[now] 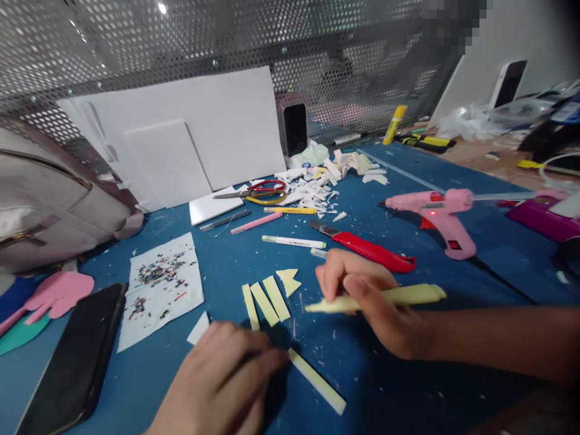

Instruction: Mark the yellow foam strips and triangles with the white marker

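Left hand pinning a strip, right hand bringing the marker in

From where I'm watching, my left hand (226, 374) is closed down on the near end of a long pale-yellow foam strip (317, 382) lying flat on the blue counter (408, 386), and the strip's long axis runs away from that hand toward the lower right. My right hand (376, 308) is wrapped around a pale-yellow highlighter marker (399, 296), held nearly level, tip pointing left. That tip sits above and just behind the strip, so the right hand is the nearer one to the free end. Three short yellow foam pieces (265, 302) lie side by side just beyond, with what I think is a small arrow-shaped offcut (289, 280); it's a bit blurry.
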### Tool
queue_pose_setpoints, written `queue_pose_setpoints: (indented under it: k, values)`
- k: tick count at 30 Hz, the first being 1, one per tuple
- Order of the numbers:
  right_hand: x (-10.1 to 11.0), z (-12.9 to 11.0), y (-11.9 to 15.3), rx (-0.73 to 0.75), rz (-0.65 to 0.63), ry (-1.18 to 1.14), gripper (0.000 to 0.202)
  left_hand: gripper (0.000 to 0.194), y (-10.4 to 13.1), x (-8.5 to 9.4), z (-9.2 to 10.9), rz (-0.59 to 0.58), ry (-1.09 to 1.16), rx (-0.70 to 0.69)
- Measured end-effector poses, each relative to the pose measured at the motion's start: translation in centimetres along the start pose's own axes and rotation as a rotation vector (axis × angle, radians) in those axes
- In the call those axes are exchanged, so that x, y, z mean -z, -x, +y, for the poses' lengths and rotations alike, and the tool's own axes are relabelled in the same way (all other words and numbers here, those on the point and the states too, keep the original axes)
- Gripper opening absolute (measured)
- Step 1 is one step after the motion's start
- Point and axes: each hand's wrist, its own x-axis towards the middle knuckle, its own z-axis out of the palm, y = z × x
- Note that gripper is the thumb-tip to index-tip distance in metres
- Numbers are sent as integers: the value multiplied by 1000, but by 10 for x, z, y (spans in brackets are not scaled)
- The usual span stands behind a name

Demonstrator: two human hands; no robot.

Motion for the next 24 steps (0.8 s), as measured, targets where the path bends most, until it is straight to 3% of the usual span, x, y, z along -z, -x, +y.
queue_pose_setpoints:
  k: [3,6,10,13,15,18,24]
  values:
    - [-2,1,-7,73,136,132,27,28,-28,10,-17,-6,104,85]
    - [1,5,-17,111,226,166,23,21,-67,8,-32,-55,58,79]
    - [15,14,-30,103,330,184,23,20,-119,-13,-41,-126,-29,-36]
    - [24,19,-38,79,404,176,27,16,-145,-33,-41,-184,-142,-109]
    - [27,22,-40,64,431,164,31,6,-153,-42,-40,-201,-211,-114]
    - [28,27,-40,41,443,147,34,11,-155,-48,-42,-214,-260,-111]
    - [30,35,-41,21,450,79,35,22,-147,-42,-54,-193,-176,-76]
